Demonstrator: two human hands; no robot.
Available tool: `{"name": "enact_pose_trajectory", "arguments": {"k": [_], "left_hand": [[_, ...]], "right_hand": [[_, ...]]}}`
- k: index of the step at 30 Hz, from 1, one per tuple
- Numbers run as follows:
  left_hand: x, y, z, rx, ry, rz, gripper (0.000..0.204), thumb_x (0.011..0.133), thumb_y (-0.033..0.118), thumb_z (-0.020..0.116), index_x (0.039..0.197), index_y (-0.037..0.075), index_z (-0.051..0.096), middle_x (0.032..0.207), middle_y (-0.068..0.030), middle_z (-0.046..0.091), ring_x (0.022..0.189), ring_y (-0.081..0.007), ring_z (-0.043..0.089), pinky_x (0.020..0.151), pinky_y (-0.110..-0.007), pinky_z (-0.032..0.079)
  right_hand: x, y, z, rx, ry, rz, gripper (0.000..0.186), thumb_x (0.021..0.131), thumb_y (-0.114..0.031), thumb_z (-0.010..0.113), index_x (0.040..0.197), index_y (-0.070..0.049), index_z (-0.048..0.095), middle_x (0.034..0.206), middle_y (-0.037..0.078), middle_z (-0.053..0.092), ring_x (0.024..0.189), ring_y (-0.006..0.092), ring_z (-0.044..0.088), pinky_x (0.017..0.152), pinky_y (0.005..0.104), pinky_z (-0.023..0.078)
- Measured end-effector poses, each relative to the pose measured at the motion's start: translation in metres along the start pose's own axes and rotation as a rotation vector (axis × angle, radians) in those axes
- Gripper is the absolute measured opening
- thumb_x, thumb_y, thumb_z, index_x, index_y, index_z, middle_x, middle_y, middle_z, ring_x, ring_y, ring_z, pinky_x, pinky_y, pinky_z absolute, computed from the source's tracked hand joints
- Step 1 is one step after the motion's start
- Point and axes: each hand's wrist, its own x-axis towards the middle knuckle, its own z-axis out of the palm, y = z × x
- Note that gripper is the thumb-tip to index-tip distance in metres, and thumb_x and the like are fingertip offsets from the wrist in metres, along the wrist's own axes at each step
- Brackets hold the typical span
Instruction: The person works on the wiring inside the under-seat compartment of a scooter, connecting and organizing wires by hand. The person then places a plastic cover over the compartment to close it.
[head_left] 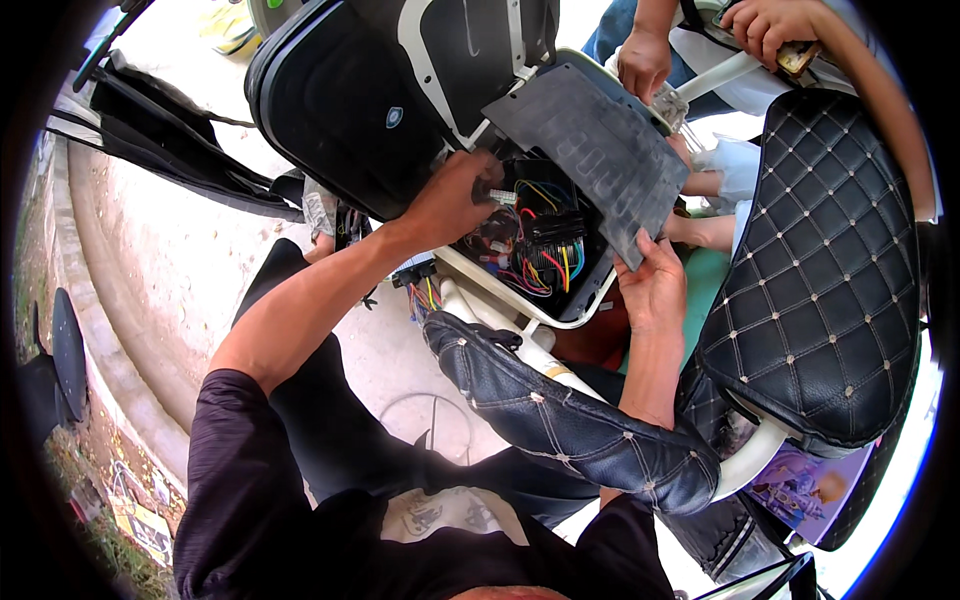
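My right hand (655, 285) pinches the lower corner of a black plastic cover panel (600, 150), thumb on its face. The panel tilts over the right part of an open battery-box-like compartment (575, 318) with a pale rim. Inside lie bundled coloured wires (545, 255) and black tape-wrapped leads. At the compartment's left side my left hand (455, 200) reaches in, its fingers curled and blurred. Right beside those fingers is a white wire connector (503, 197); whether they hold it is unclear. Behind the left hand a black padded seat (335, 115) stands tipped up.
A quilted black seat (815, 270) is at the right, and a padded bar (560, 410) crosses below the compartment. Another person's hand (645, 65) is by the panel's far edge; a second hand (770, 28) rests at the frame. More wires (422, 295) hang outside the box.
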Motion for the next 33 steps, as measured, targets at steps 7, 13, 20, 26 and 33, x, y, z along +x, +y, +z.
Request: {"name": "enact_pose_trajectory", "arguments": {"k": [7, 13, 20, 26, 33], "left_hand": [[-0.001, 0.002, 0.002, -0.067, 0.015, -0.036, 0.036, 0.083, 0.004, 0.079, 0.116, 0.002, 0.066, 0.112, -0.0145, 0.066, 0.107, -0.0292, 0.067, 0.096, -0.039, 0.054], [-0.003, 0.012, 0.001, -0.165, 0.014, -0.095, 0.039, 0.085, 0.006, 0.082, 0.121, 0.0, 0.067, 0.112, -0.0118, 0.072, 0.108, -0.023, 0.069, 0.098, -0.035, 0.053], [-0.009, 0.009, 0.004, -0.154, 0.028, -0.1, 0.029, 0.086, 0.005, 0.08, 0.112, -0.001, 0.069, 0.107, -0.0084, 0.072, 0.094, -0.0168, 0.066, 0.086, -0.032, 0.054], [-0.011, 0.015, 0.001, -0.123, -0.019, -0.111, 0.023, 0.087, 0.004, 0.079, 0.108, 0.001, 0.071, 0.1, -0.006, 0.071, 0.085, -0.0132, 0.062, 0.08, -0.031, 0.052], [-0.009, 0.018, -0.003, -0.226, -0.04, -0.2, 0.022, 0.087, 0.004, 0.079, 0.107, 0.001, 0.071, 0.095, -0.006, 0.072, 0.087, -0.0124, 0.065, 0.082, -0.031, 0.053]], "right_hand": [[0.001, -0.002, 0.009, 0.026, -0.035, -0.04, 0.042, 0.099, -0.007, 0.068, 0.14, -0.007, 0.059, 0.135, 0.005, 0.067, 0.121, 0.0224, 0.065, 0.101, 0.0437, 0.052], [0.0, -0.003, 0.02, 0.031, 0.017, -0.033, 0.039, 0.099, -0.007, 0.067, 0.137, -0.009, 0.06, 0.132, 0.004, 0.067, 0.118, 0.0215, 0.065, 0.092, 0.0412, 0.055], [-0.006, 0.001, 0.043, 0.037, -0.033, -0.049, 0.068, 0.098, -0.004, 0.065, 0.16, -0.024, 0.042, 0.141, 0.005, 0.06, 0.118, 0.0226, 0.064, 0.087, 0.0396, 0.056], [-0.006, 0.002, 0.051, 0.034, -0.055, -0.051, 0.074, 0.098, -0.003, 0.064, 0.162, -0.026, 0.035, 0.146, 0.004, 0.056, 0.119, 0.0236, 0.064, 0.087, 0.0401, 0.055], [-0.002, 0.002, 0.059, 0.032, -0.034, -0.055, 0.072, 0.098, -0.002, 0.064, 0.16, -0.025, 0.036, 0.146, 0.004, 0.056, 0.119, 0.0238, 0.063, 0.088, 0.0412, 0.055]]}}
